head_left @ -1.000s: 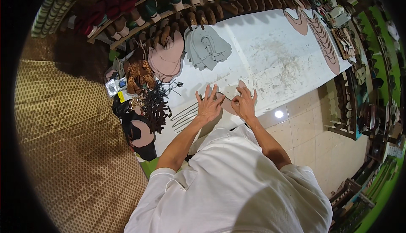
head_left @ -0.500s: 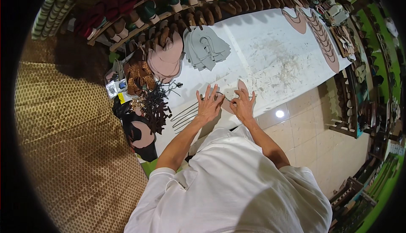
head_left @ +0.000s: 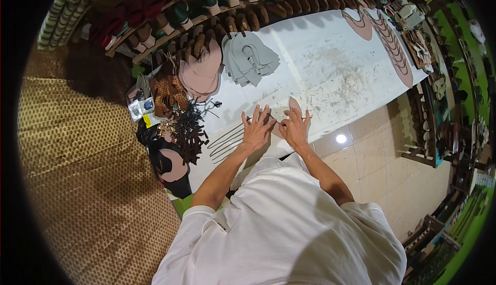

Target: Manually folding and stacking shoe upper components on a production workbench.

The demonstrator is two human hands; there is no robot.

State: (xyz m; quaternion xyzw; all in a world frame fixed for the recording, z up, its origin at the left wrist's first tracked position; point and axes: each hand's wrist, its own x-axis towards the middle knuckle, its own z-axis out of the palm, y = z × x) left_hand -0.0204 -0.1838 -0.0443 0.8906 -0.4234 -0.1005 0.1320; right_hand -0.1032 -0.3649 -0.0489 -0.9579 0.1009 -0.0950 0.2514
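A thin dark strip [head_left: 272,115] runs between my two hands, above a pink sole-shaped piece [head_left: 295,103] on the white table. My left hand [head_left: 254,132] pinches at the strip with thumb and forefinger, its other fingers spread. Thumb and forefinger of my right hand [head_left: 294,131] are pressed together at the strip's other end, the remaining fingers raised. Both hands partly cover the sole piece. Several thin dark strips [head_left: 226,139] lie side by side just left of my left hand.
At the left lie a heap of dark straps [head_left: 191,132], leopard-print pieces [head_left: 168,95] and stacked pink sheets [head_left: 202,75]. Grey cut pieces [head_left: 250,63] lie farther back. Overlapping pink soles [head_left: 392,52] line the right end. Shoes on racks [head_left: 289,7] border the far edge.
Both hands stay almost in place, with small finger movements around the dark strip. The whole view has shifted slightly.
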